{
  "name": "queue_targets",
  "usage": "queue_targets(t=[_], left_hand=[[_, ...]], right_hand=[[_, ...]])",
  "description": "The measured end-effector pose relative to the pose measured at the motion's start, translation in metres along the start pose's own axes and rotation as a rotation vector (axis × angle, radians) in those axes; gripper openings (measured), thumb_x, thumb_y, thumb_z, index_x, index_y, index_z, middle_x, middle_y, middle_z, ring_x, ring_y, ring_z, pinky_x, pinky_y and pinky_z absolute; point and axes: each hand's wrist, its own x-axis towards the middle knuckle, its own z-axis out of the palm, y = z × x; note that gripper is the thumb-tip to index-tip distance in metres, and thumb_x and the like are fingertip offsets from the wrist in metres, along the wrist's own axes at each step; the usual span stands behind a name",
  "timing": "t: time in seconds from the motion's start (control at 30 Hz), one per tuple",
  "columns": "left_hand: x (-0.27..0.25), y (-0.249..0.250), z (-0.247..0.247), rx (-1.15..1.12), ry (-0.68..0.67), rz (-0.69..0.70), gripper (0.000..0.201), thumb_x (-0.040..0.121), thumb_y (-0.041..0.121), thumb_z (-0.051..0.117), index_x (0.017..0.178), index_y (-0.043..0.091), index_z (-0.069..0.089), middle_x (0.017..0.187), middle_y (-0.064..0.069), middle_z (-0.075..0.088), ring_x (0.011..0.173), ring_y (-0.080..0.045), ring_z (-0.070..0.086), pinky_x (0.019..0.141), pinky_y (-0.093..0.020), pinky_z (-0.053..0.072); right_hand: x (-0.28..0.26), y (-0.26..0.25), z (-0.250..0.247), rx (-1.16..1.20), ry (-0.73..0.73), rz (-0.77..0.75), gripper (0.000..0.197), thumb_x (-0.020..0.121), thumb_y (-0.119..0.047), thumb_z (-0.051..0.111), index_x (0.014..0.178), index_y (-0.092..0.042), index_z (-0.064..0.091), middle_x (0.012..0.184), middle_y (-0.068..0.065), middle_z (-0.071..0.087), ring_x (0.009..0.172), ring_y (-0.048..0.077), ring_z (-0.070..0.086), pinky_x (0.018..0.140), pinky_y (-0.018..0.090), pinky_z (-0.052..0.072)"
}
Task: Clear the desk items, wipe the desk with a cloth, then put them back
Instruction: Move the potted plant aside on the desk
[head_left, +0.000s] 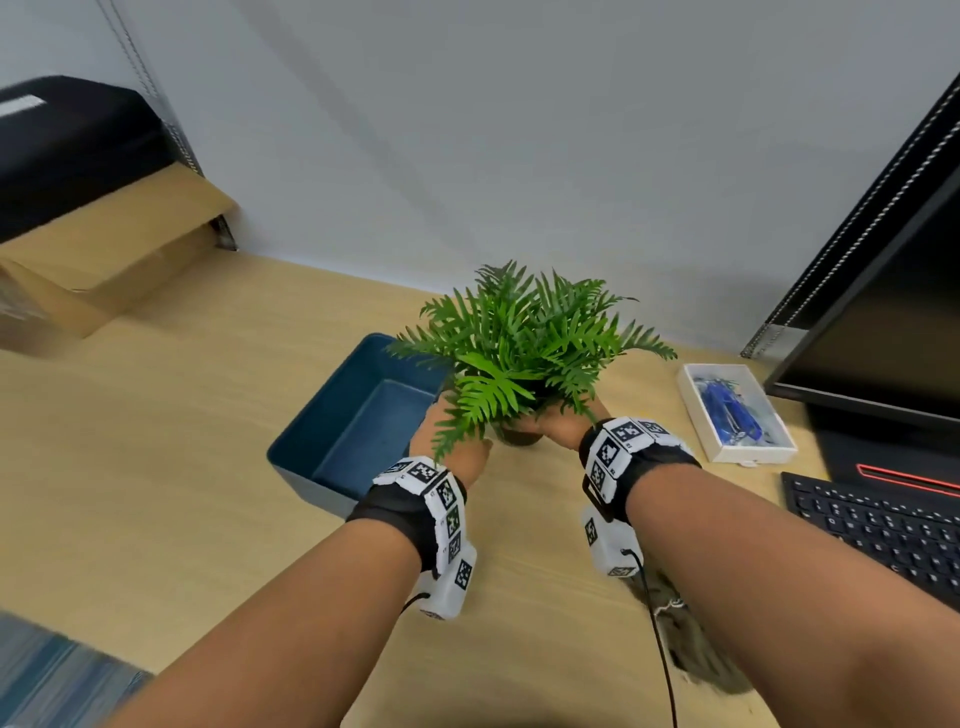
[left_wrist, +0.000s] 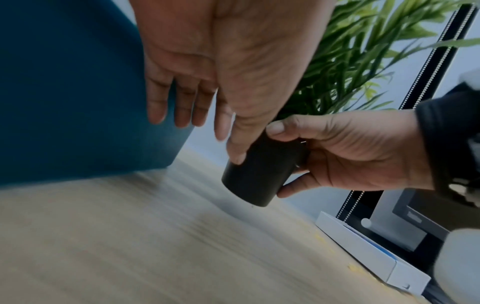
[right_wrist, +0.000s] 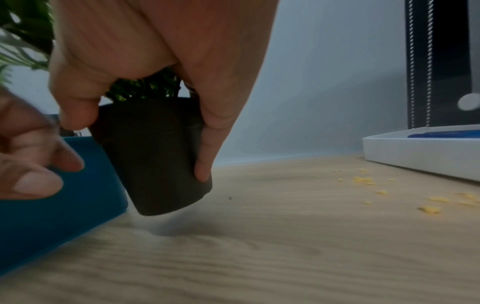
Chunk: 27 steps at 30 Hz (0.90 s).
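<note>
A small fern in a black pot hangs tilted just above the wooden desk, beside the blue bin. My right hand grips the pot, thumb on one side and fingers down the other, as the right wrist view shows on the pot. My left hand is at the pot's left with its fingers straight; only the thumb touches the pot. A grey-brown cloth lies on the desk under my right forearm.
The blue bin holds nothing that I can see. A white box with blue items sits to the right, yellow crumbs on the desk before it. A monitor and keyboard fill the right side. A cardboard box stands at the far left.
</note>
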Motion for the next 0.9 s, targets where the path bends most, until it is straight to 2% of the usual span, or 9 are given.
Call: queue_targets(t=[0.07,0.17,0.27,0.4,0.5,0.57,0.67,0.77,0.9], left_hand=[[0.005,-0.009,0.007,0.065,-0.03,0.004,0.04,0.102,0.027,0.035,0.136,0.005,0.041,0.143,-0.012,0.042,0.132,-0.027,0.039,0.103,-0.03,0.029],[0.008,-0.014,0.005,0.075,-0.02,-0.051,0.032,0.098,0.012,0.038,0.127,0.007,0.05,0.128,-0.014,0.052,0.123,-0.03,0.048,0.096,-0.036,0.04],[0.007,-0.014,-0.008,0.159,0.21,-0.003,0.03,0.079,0.008,0.062,0.107,0.012,0.067,0.098,-0.009,0.066,0.091,-0.026,0.065,0.074,-0.031,0.052],[0.013,-0.021,-0.008,0.175,0.213,0.011,0.044,0.085,0.007,0.047,0.126,0.022,0.055,0.122,-0.005,0.054,0.117,-0.029,0.048,0.096,-0.041,0.037],[0.021,-0.035,-0.004,0.052,0.088,-0.108,0.038,0.091,0.003,0.041,0.124,0.016,0.054,0.141,-0.01,0.032,0.127,-0.034,0.031,0.096,-0.046,0.038],[0.026,-0.042,-0.001,-0.02,-0.04,-0.151,0.038,0.091,-0.003,0.037,0.125,0.009,0.051,0.144,-0.014,0.025,0.126,-0.035,0.032,0.093,-0.044,0.043],[0.035,-0.049,0.004,-0.041,-0.052,-0.151,0.04,0.091,-0.004,0.033,0.126,0.006,0.049,0.137,-0.013,0.033,0.12,-0.034,0.039,0.093,-0.04,0.043],[0.041,-0.048,0.014,-0.068,-0.055,-0.134,0.035,0.092,-0.002,0.032,0.117,0.003,0.055,0.127,-0.013,0.046,0.111,-0.03,0.051,0.088,-0.033,0.043],[0.04,-0.043,0.012,-0.082,-0.055,-0.156,0.033,0.093,-0.002,0.034,0.116,0.002,0.057,0.124,-0.014,0.053,0.11,-0.027,0.056,0.09,-0.031,0.044]], right_hand=[[0.007,-0.007,0.007,0.023,0.081,-0.088,0.065,0.069,-0.029,0.083,0.126,-0.017,0.057,0.127,0.0,0.061,0.118,0.014,0.054,0.094,0.016,0.037],[0.021,-0.013,0.016,0.025,0.123,-0.142,0.063,0.062,-0.033,0.084,0.12,-0.02,0.062,0.12,-0.002,0.065,0.111,0.013,0.058,0.102,0.03,0.042],[0.032,-0.02,0.021,-0.032,0.188,-0.179,0.048,0.066,-0.023,0.084,0.11,-0.017,0.067,0.11,-0.001,0.069,0.103,0.012,0.061,0.097,0.028,0.046],[0.043,-0.027,0.02,0.084,0.252,-0.121,0.039,0.069,-0.02,0.083,0.104,-0.012,0.068,0.102,-0.001,0.07,0.092,0.011,0.063,0.082,0.018,0.044],[0.057,-0.032,0.021,0.067,0.275,-0.142,0.043,0.069,-0.025,0.083,0.107,-0.012,0.068,0.108,0.001,0.07,0.099,0.014,0.064,0.085,0.017,0.043],[0.068,-0.037,0.024,0.031,0.278,-0.15,0.044,0.069,-0.028,0.083,0.107,-0.012,0.068,0.109,0.003,0.07,0.102,0.016,0.063,0.084,0.017,0.043],[0.084,-0.046,0.031,0.065,0.298,-0.168,0.047,0.066,-0.028,0.084,0.107,-0.011,0.067,0.11,0.006,0.07,0.104,0.019,0.063,0.091,0.026,0.048],[0.098,-0.052,0.041,0.106,0.271,-0.145,0.047,0.066,-0.025,0.084,0.107,-0.008,0.068,0.109,0.007,0.07,0.103,0.02,0.064,0.089,0.027,0.05],[0.112,-0.051,0.053,0.017,0.217,-0.155,0.038,0.076,-0.029,0.076,0.107,-0.008,0.069,0.109,0.008,0.07,0.105,0.021,0.064,0.072,0.013,0.043]])
